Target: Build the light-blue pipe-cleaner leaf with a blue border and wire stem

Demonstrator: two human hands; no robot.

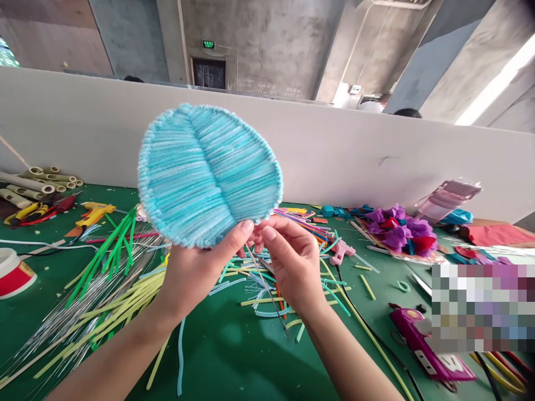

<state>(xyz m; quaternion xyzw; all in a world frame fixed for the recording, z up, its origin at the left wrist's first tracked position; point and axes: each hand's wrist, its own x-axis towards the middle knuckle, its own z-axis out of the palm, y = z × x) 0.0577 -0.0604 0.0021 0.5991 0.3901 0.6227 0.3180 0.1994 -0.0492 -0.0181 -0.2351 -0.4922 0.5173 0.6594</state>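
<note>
The left hand (196,273) grasps the leaf (209,172) at its lower edge, thumb pressed on the front, the other fingers mostly hidden. The right hand (296,264) is at the base too, thumb and fingers curled with little gap; whether they pinch anything, I cannot tell. The step in hand looks like fine work where leaf meets stem (267,285); the next move seems to call for a steady left grip and careful right fingertips.

The leaf is held up above the tabletop (234,362), in front of the partition (355,150), and the stem slants down to the right between the hands. Beyond the left hand lie yellow strips (129,298) and green strips (123,239), with a cup (14,275) farther out. Beyond the right are a pink glue gun (341,249), then purple flowers (395,234).
</note>
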